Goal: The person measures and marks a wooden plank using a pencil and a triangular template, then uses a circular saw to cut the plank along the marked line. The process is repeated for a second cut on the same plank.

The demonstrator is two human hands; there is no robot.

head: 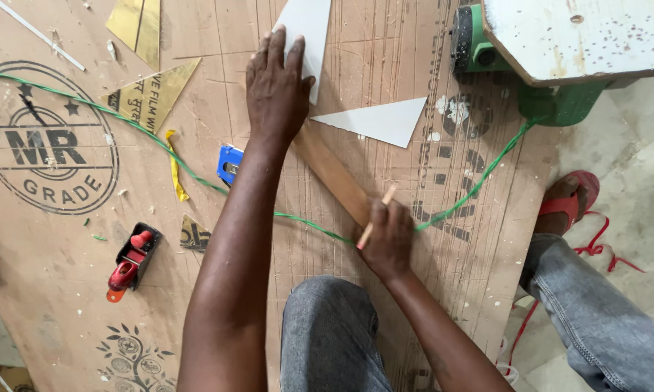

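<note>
Pinched in my right hand's [389, 239] grip, a pencil [376, 217] meets the wooden strip [332, 174]; my left hand [277, 91] presses flat, open, on its far end. Both lie on a scored plywood sheet [65, 305] crossed by a green cable [160, 145], pale stone floor [632, 181] beyond.

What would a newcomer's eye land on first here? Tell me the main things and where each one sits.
At the centre, the left hand presses flat on a white sheet and a wooden strip, while the right hand holds a pencil against the strip's lower end. A green cord crosses the plywood board to a green power tool at top right. A red and black hand plane lies lower left.
</note>
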